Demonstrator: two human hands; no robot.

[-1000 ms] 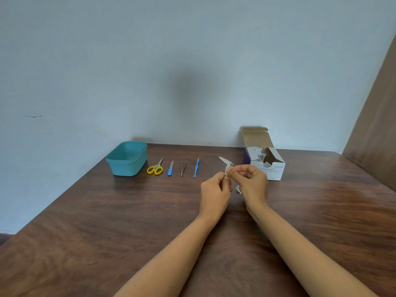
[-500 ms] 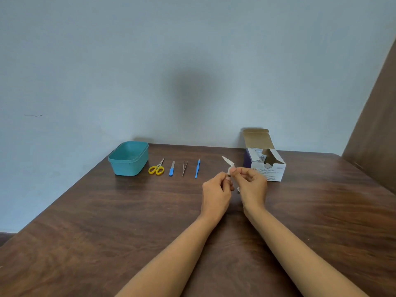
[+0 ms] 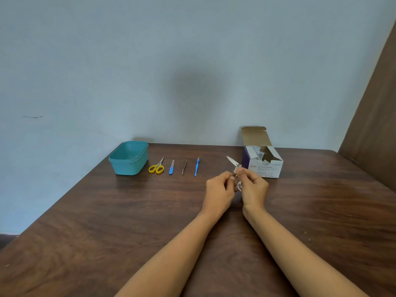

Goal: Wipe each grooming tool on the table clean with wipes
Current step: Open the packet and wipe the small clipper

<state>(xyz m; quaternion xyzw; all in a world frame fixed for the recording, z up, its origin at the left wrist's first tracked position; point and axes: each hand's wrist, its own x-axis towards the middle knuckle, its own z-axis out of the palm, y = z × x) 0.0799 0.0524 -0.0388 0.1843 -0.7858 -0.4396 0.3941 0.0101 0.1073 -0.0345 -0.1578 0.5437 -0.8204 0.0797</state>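
Observation:
Above the table's middle I hold a silver nail clipper (image 3: 232,161) whose lever sticks up to the far left. My left hand (image 3: 218,190) pinches its lower part. My right hand (image 3: 254,185) presses a white wipe (image 3: 239,186) against the clipper's body, and most of the wipe is hidden under the fingers. Further left, in a row on the table, lie yellow-handled scissors (image 3: 157,167), a blue nail file (image 3: 171,167), metal tweezers (image 3: 184,166) and a thin blue tool (image 3: 197,166).
A teal plastic tub (image 3: 128,158) stands at the far left of the row. An open box of alcohol swabs (image 3: 262,161) sits just behind my right hand. The wooden table (image 3: 107,221) meets a pale wall; a brown panel stands at the right.
Both hands stayed together over the same spot. The strip of wipe seen beside the lever a second ago is now tucked under my right fingers, which shifted slightly along the clipper.

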